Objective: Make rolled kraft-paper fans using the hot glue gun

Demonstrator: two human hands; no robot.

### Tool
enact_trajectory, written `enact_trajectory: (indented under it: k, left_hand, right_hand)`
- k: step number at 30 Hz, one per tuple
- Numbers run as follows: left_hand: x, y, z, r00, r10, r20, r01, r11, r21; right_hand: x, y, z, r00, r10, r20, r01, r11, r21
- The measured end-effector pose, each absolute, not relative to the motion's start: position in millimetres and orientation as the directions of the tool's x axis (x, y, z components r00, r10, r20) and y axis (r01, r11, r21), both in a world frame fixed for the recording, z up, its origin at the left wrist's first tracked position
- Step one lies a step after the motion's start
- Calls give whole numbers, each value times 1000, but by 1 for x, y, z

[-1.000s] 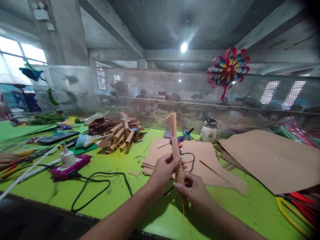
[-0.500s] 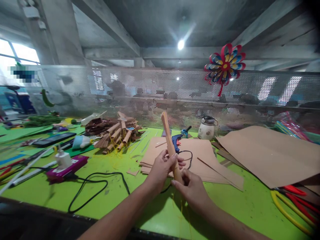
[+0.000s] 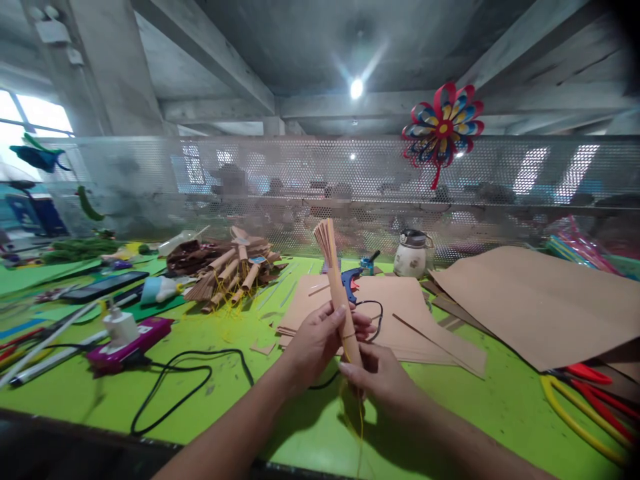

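Note:
Both my hands hold a folded brown paper fan [image 3: 334,267], upright and leaning a little left, its pleats slightly spread at the top. My left hand [image 3: 325,333] is closed around its middle, thumb in front. Lower down, my right hand [image 3: 377,373] grips the bottom end between thumb and fingers. Thin yellow thread [image 3: 361,427] hangs from the lower part of the fan. Right behind it lies a blue glue gun [image 3: 351,283] on a stack of brown paper [image 3: 400,300], partly hidden by the fan.
Several similar folded paper pieces [image 3: 230,273] with yellow thread lie at the left. A purple power strip [image 3: 129,341] with a black cable [image 3: 173,367] sits nearer. At the right are large brown paper sheets [image 3: 540,293], scissors [image 3: 565,407] and a jar [image 3: 411,253]. A perforated screen [image 3: 300,173] stands behind.
The fan has turned slightly, showing more of its pleats at the top. My right hand has shifted slightly down at its lower end. The view has moved a little.

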State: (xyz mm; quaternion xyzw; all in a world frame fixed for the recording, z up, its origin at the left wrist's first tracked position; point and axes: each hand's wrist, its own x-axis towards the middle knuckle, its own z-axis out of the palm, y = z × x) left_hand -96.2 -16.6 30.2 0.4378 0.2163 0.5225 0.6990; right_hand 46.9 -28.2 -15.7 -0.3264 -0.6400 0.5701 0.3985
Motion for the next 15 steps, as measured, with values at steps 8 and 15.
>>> enact_trajectory:
  k: [8, 15]
  left_hand:
    - [-100, -20, 32, 448, 865, 225, -553, 71, 830]
    - [-98, -18, 31, 386, 897, 217, -550, 35, 835]
  right_hand:
    - [51, -31, -12, -588, 804, 92, -89, 48, -995]
    - [43, -34, -12, -285, 948, 144, 125, 186, -975]
